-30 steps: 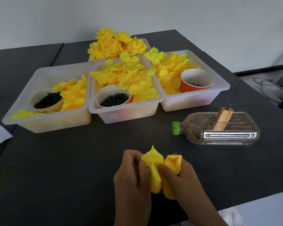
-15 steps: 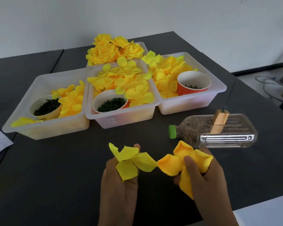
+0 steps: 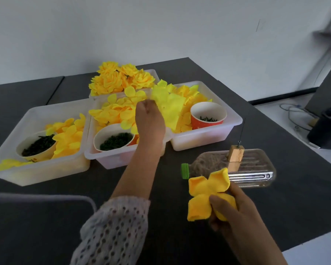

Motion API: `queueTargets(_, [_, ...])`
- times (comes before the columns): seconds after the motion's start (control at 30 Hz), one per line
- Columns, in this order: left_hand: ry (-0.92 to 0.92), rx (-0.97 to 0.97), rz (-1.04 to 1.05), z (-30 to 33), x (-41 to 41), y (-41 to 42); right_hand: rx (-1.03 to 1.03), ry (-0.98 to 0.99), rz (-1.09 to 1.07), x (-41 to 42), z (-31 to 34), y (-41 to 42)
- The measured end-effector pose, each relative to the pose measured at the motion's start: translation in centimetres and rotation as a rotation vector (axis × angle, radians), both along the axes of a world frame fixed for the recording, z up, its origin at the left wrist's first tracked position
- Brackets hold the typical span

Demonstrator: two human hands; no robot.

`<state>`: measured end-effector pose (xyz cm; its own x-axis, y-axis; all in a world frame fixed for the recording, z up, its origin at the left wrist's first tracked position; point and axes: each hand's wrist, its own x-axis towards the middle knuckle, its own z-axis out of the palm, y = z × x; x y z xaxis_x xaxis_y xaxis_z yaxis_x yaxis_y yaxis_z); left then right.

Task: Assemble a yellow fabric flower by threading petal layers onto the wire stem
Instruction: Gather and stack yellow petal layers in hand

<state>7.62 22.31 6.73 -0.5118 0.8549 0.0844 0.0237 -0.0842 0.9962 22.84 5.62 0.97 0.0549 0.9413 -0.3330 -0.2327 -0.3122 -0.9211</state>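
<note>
My right hand [image 3: 235, 209] pinches a limp orange-yellow four-lobed fabric petal layer [image 3: 206, 196] just in front of the clear plastic bottle [image 3: 237, 169] bearing the wire stem [image 3: 241, 131]. Behind the bottle, my left hand [image 3: 149, 119] pinches a pale yellow fabric petal layer [image 3: 168, 108]. Feather-light, floppy; I'd grip near the centre.

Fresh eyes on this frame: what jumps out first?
The right hand, near and low on the right, grips an orange-yellow petal layer. The left hand reaches out over the bins, holding a paler petal layer above the right-hand bin. Finished yellow flowers are heaped at the back.
</note>
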Motion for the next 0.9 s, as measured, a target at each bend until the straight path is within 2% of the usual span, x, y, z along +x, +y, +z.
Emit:
queueTargets(0.07, [0.275, -0.012, -0.07, 1.8, 1.2, 3.4, 0.002, 0.107, 0.067, 0.0, 0.1, 0.2])
queueTargets(0.17, [0.659, -0.235, -0.289, 1.9, 2.3, 6.4, -0.014, 0.241, 0.098, 0.3, 0.0, 0.2])
queueTargets(0.2, [0.771, -0.251, -0.334, 1.6, 2.1, 6.3, -0.014, 0.26, 0.096, 0.4, -0.2, 0.2])
queueTargets(0.23, [0.806, -0.199, -0.371, 1.6, 1.7, 5.4, 0.003, 0.273, 0.094, 0.5, -0.2, 0.1])
queueTargets(0.33, [0.741, -0.087, -0.597, 1.3, -0.1, 0.7, 0.057, 0.294, 0.061, 0.5, -0.2, 0.4])
queueTargets(0.4, [0.794, -0.172, -0.86, -0.1, -1.8, -3.8, 0.106, 0.315, 0.093, -0.2, -0.1, 0.5])
queueTargets(0.47, [0.697, -0.342, -1.019, -1.5, -3.1, -8.2, 0.123, 0.281, 0.183, -1.3, -0.2, 0.5])
queueTargets(0.57, [0.558, -0.42, -0.949, -3.7, -4.9, -11.4, 0.046, 0.12, 0.359, -2.6, -0.8, 0.5])
queueTargets(0.63, [0.518, -0.402, -0.833, -4.6, -6.4, -12.3, 0.019, -0.123, 0.497, -3.0, -1.4, 0.4])
queueTargets(0.7, [0.551, -0.402, -0.801, -5.2, -7.3, -13.1, 0.048, -0.352, 0.577, -3.1, -1.9, 0.2])
queueTargets(0.9, [0.579, -0.38, -0.716, -7.5, -7.3, -15.3, 0.034, -0.508, 0.587, -3.4, -2.9, -0.2])
